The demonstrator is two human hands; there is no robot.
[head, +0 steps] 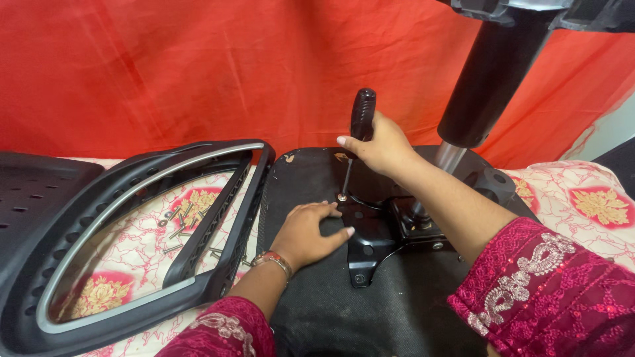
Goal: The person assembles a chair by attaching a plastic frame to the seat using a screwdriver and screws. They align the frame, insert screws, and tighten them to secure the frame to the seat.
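While the screwdriver (pixel 357 132) is being gripped upright in the closed right hand (pixel 380 147), its tip on a screw (pixel 342 197) in the black mounting plate (pixel 367 248) (steadied by the spread left hand (pixel 305 233)), a tilted shaft is risking slipping onto nearby fingertips.

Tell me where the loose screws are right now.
In the head view, the loose screws lie left of centre on the floral cloth, seen through the opening of the chair-back frame, left of the left hand.
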